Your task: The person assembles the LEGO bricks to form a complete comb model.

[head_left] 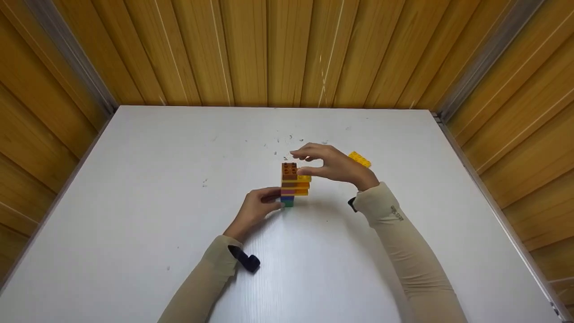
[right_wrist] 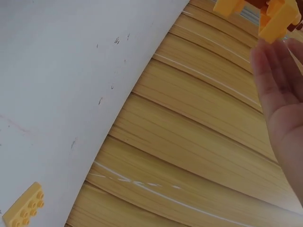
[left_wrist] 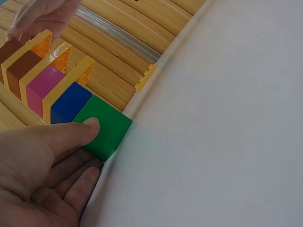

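A tower of toy building bricks [head_left: 289,172] stands on the table. Upward it goes green brick [left_wrist: 108,124], blue brick [left_wrist: 71,100], pink brick [left_wrist: 43,87] and brown bricks [left_wrist: 23,68], with yellow plates [left_wrist: 71,82] between them jutting to the right. My left hand [head_left: 256,207] grips the base, its thumb on the green brick's face. Beside the top, my right hand [head_left: 332,163] hovers with fingers and thumb spread apart and nothing between them. Whether its thumb touches the uppermost yellow plate I cannot tell.
One loose yellow plate [head_left: 359,159] lies studs up on the white table [head_left: 179,148], behind the right wrist. Wood-patterned walls [head_left: 269,54] close off the back and both sides. Dark scuff marks dot the tabletop beyond the tower.
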A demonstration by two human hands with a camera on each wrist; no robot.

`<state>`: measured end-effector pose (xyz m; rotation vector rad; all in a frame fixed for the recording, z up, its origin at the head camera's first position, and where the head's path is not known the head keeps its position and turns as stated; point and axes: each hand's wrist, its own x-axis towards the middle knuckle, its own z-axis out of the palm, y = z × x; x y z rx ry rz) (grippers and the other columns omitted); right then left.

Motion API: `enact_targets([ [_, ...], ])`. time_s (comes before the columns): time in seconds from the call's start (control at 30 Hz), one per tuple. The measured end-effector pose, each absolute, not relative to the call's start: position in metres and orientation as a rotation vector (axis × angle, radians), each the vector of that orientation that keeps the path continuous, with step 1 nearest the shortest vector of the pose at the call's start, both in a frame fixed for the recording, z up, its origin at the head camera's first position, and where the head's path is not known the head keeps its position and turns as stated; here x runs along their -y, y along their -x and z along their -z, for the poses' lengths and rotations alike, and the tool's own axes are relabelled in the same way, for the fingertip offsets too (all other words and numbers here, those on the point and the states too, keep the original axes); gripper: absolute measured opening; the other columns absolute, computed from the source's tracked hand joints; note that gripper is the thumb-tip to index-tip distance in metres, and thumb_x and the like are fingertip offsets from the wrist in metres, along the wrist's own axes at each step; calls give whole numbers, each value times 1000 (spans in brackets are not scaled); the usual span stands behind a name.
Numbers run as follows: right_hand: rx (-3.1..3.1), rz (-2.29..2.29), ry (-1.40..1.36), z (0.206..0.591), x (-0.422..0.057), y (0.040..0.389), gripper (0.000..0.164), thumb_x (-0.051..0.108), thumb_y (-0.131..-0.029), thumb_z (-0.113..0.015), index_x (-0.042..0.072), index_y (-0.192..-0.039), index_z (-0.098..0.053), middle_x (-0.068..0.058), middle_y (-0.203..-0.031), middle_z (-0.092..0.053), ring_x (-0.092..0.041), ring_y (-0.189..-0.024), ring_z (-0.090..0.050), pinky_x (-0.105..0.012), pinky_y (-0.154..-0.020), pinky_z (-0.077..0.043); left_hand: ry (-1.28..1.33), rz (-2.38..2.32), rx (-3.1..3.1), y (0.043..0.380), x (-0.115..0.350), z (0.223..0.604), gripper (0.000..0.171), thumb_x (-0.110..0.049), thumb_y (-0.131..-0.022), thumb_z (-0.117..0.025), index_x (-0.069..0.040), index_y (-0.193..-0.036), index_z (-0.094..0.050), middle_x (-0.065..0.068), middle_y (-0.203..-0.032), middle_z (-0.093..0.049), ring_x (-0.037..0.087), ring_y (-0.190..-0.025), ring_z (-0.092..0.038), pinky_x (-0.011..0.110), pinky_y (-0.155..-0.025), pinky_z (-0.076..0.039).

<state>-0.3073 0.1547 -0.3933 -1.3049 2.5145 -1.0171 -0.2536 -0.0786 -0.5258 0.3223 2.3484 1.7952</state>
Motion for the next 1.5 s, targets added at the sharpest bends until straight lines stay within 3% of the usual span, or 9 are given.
enact_targets([
  [0.43, -2765, 1132, 944, 410, -205, 338, 47, 23, -91, -66, 7, -133, -56, -11, -127, -58, -28, -120, -54, -45, -104, -46, -287, -1771, -2367, 253, 76, 525, 46, -6, -83, -71, -6, -128, -61, 10, -124, -66, 22, -115, -62, 34, -102, -48],
  [0.77, -2797, 1011, 467, 429, -238, 355, 54, 24, -94, -62, 4, -141, -46, -16, -142, -45, -36, -132, -41, -50, -110, -37, -305, -1766, -2386, 251, 77, 524, 45, -7, -83, -71, -4, -127, -61, 12, -123, -66, 24, -113, -63, 34, -100, -50],
  [0.97, -2799, 945, 352, 441, -252, 359, 56, 24, -96, -58, 4, -145, -40, -19, -147, -39, -40, -135, -36, -54, -111, -34, -313, -1777, -2377, 251, 77, 525, 45, -8, -83, -71, -4, -127, -61, 13, -124, -66, 24, -115, -62, 34, -101, -49],
  [1.23, -2743, 836, 209, 455, -263, 360, 61, 29, -98, -54, 5, -149, -31, -20, -156, -25, -39, -145, -20, -56, -118, -19, -280, -1755, -2375, 250, 76, 526, 46, -11, -84, -72, -7, -128, -61, 10, -125, -65, 24, -116, -61, 35, -103, -48],
  [1.5, -2684, 776, 112, 461, -266, 360, 66, 30, -97, -55, 8, -152, -26, -20, -157, -22, -38, -144, -22, -56, -119, -16, -268, -1745, -2381, 250, 77, 525, 46, -11, -84, -71, -8, -128, -61, 9, -125, -65, 22, -116, -61, 34, -103, -48],
])
